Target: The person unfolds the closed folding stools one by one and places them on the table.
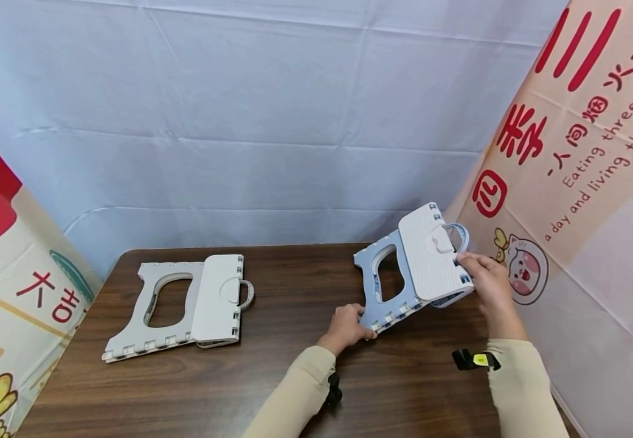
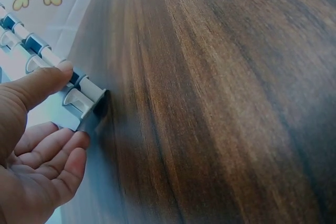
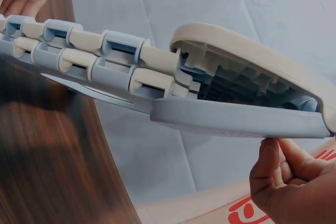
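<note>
A folded blue-and-white step stool [image 1: 384, 277] is held at a tilt over the right side of the table, its white seat end raised. My left hand [image 1: 346, 328] grips the lower leg corner, thumb on one face and fingers on the other; the left wrist view shows this thumb on the hinged edge [image 2: 79, 90]. My right hand [image 1: 490, 289] holds the outer seat edge beside the blue carry handle [image 1: 461, 234]. Seen edge-on in the right wrist view, the two seat halves [image 3: 236, 116] stand slightly apart. Part of the right fingers is hidden behind the seat.
A second folded step stool [image 1: 217, 298], white and grey, lies flat on the left of the brown wooden table [image 1: 289, 274]. A pale cloth [image 1: 267, 121] hangs behind the table. Printed cloths stand at the left and right [image 1: 584, 213], the right one close to my right hand.
</note>
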`<state>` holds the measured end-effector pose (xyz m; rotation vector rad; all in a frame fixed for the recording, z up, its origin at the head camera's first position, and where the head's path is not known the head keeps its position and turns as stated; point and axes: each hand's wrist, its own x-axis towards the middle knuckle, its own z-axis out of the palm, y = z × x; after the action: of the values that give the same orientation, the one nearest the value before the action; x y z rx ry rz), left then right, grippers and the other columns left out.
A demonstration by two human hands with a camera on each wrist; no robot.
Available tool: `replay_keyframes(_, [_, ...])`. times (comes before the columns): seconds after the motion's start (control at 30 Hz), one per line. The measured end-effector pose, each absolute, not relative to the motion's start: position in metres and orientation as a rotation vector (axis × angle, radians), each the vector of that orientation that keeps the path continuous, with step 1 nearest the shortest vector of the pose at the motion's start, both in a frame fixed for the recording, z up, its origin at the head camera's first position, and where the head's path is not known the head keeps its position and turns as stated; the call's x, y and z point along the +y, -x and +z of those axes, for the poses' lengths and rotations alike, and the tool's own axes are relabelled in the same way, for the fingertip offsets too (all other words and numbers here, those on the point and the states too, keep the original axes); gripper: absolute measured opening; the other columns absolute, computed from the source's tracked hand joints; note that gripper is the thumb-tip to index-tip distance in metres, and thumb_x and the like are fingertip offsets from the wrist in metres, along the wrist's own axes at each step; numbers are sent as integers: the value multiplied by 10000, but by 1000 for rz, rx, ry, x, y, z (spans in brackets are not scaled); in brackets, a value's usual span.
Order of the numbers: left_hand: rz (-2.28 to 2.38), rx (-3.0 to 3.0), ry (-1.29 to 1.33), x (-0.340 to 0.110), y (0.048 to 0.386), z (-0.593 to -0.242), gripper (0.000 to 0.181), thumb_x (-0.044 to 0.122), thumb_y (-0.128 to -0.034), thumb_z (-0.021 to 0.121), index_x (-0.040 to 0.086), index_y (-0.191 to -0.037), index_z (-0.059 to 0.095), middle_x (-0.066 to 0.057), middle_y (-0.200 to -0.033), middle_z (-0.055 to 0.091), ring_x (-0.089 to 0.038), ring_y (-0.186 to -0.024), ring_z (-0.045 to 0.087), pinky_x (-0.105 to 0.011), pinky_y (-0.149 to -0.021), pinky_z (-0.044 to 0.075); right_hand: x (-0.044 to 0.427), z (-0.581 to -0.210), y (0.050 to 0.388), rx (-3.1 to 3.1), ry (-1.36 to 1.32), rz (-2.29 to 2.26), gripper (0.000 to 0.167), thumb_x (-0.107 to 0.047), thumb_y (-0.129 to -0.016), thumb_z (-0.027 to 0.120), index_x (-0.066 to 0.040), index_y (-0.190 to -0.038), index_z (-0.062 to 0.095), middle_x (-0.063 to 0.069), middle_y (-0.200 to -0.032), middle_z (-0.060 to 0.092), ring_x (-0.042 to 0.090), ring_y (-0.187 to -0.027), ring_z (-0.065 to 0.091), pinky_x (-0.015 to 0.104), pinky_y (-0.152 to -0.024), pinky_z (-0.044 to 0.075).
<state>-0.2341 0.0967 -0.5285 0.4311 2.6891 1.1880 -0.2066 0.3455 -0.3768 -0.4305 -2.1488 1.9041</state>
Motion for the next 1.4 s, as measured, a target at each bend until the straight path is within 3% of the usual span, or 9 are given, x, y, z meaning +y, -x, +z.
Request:
replay_keyframes(0.37, [1236, 2655, -403, 94, 232, -526, 568, 248, -651, 862, 62, -1142, 645, -16, -851, 654, -141, -791, 608, -263, -660, 491, 339, -370, 208, -2175, 321, 1959, 166, -340, -864, 664, -214, -967, 631, -54, -978, 546, 41, -735, 571, 187, -601, 501])
replay_keyframes(0.5, [1256, 2643, -411, 93, 233, -525, 548, 233, -654, 861, 53, -1125, 647, -6, -828, 663, -130, -773, 612, -259, -655, 493, 336, -370, 209, -2206, 282, 1895, 319, -344, -878, 644, -111, -1095, 625, -40, -1043, 535, 38, -783, 547, 164, -627, 489])
replay_keyframes(0.6, [1271, 2635, -419, 93, 233, -526, 526, 220, -648, 863, 46, -1099, 656, -2, -811, 670, -117, -754, 613, -251, -653, 492, 334, -370, 210, -2182, 232, 1918, 274, -310, -886, 643, -108, -1071, 649, -55, -986, 575, 38, -765, 556, 162, -624, 487])
replay_keyframes(0.77, [1261, 2638, -438, 91, 234, -527, 530, 223, -635, 868, 33, -1086, 663, 7, -795, 670, -102, -741, 610, -240, -649, 488, 331, -369, 212, -2106, 166, 2021, 32, -228, -888, 652, -221, -897, 682, -82, -847, 624, 37, -712, 579, 171, -599, 490])
replay_keyframes(0.93, [1250, 2632, -422, 91, 235, -529, 534, 232, -634, 868, 37, -1085, 660, 13, -795, 662, -95, -740, 600, -239, -648, 485, 327, -366, 213, -2124, 154, 2002, 35, -211, -889, 650, -220, -905, 680, -85, -846, 622, 40, -725, 573, 168, -609, 487])
replay_keyframes(1.17, [1269, 2658, -415, 90, 233, -530, 480, 239, -623, 873, 59, -1020, 671, -26, -835, 642, -132, -759, 572, -246, -662, 471, 320, -363, 216, -2172, 125, 1943, 122, -210, -890, 647, -129, -982, 656, -76, -820, 623, 48, -706, 567, 174, -596, 483])
replay_keyframes(1.4, [1282, 2639, -395, 88, 233, -529, 429, 208, -623, 873, 61, -969, 666, 25, -754, 618, -104, -701, 562, -231, -622, 467, 312, -361, 218, -2220, 97, 1871, 137, -230, -893, 642, -125, -981, 646, -77, -841, 610, 48, -719, 562, 173, -606, 481])
